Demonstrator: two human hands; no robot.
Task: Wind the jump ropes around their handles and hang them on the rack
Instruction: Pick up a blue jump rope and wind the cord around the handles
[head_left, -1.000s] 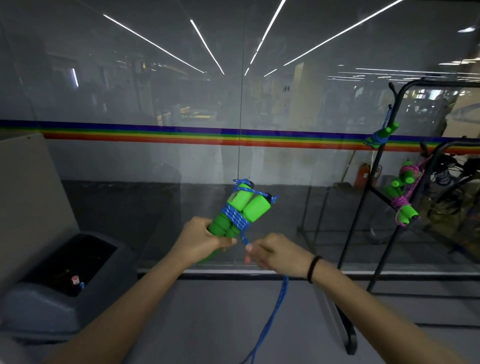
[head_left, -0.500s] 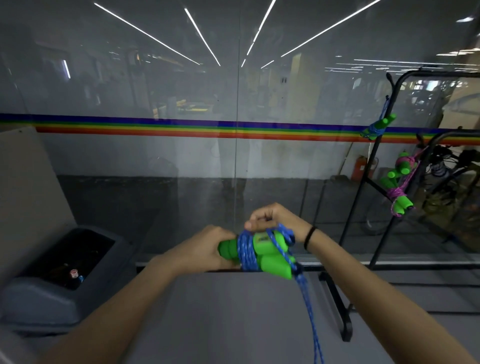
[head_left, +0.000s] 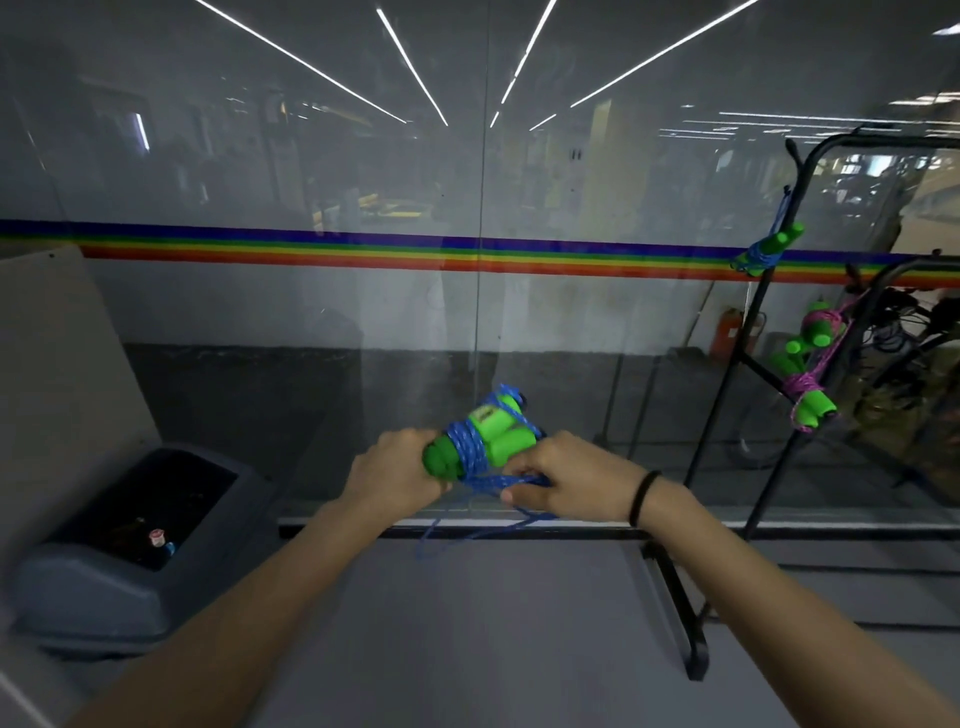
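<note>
glass wall (head_left: 311, 156), hands (head_left: 395, 475) winding blue rope (head_left: 470, 452)

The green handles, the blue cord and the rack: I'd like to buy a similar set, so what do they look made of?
Green handles: likely soft foam, matte, with rounded ends and no shine. Blue cord: seemingly braided nylon or a similar fibre, going by its pale flecks and limp loops. Rack: probably painted metal tube, thin, black and slightly glossy.

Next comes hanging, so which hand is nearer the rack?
Right. The right hand sits between the green handles and the rack, holding blue rope; the left hand grips the handles' far end, away from it.
</note>
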